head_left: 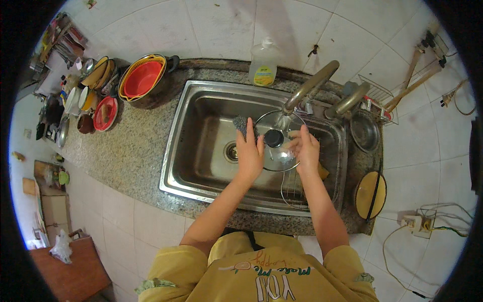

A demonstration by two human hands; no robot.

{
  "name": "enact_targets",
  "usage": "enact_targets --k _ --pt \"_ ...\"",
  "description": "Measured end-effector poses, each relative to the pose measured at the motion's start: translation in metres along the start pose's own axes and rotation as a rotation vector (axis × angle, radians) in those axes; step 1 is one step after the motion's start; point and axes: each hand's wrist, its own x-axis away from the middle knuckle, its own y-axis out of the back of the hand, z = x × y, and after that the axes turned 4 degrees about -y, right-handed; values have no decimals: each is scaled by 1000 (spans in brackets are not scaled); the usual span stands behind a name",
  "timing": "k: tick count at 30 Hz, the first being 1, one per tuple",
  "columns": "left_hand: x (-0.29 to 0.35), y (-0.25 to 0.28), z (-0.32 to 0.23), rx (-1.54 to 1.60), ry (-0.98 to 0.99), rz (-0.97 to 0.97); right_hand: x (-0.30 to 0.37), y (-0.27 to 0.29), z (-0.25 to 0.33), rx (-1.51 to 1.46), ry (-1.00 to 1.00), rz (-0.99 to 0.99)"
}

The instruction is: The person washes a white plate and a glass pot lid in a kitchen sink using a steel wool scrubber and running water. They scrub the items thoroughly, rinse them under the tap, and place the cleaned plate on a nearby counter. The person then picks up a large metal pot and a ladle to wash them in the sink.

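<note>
Over the sink (pixel 201 151) I hold a clear glass pot lid (pixel 277 160) with a metal rim and a black knob. My right hand (pixel 307 150) grips the lid at its right edge. Closed round a grey scouring pad (pixel 241 124), my left hand (pixel 250 153) is at the lid's left edge; the pad shows past its fingers. Water runs from the curved faucet (pixel 312 85) onto the far part of the lid. Below my right hand, a wire rack (pixel 292 194) lies in the sink, and a yellow item (pixel 322 171) shows partly behind my wrist.
A dish soap bottle (pixel 264 63) stands behind the sink. Stacked red and yellow basins (pixel 143 78) sit in a pot on the left counter, near bowls and a red plate (pixel 105 113). At the right are a metal bowl (pixel 364 132), a round yellow board (pixel 371 196) and wired sockets (pixel 420 222).
</note>
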Motion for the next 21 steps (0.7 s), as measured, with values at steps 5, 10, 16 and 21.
enact_targets --k 5,10,16,21 --pt "30 -18 -26 -124 -151 -41 8 -21 -6 -124 93 -62" --pt "41 -20 -33 -75 -220 69 7 -19 -7 9 86 54" --pt "12 -11 -22 -45 -500 20 -8 -6 -27 32 245 13" --pt "-27 -2 -39 -134 -429 -23 -4 -1 -22 514 388 -139"
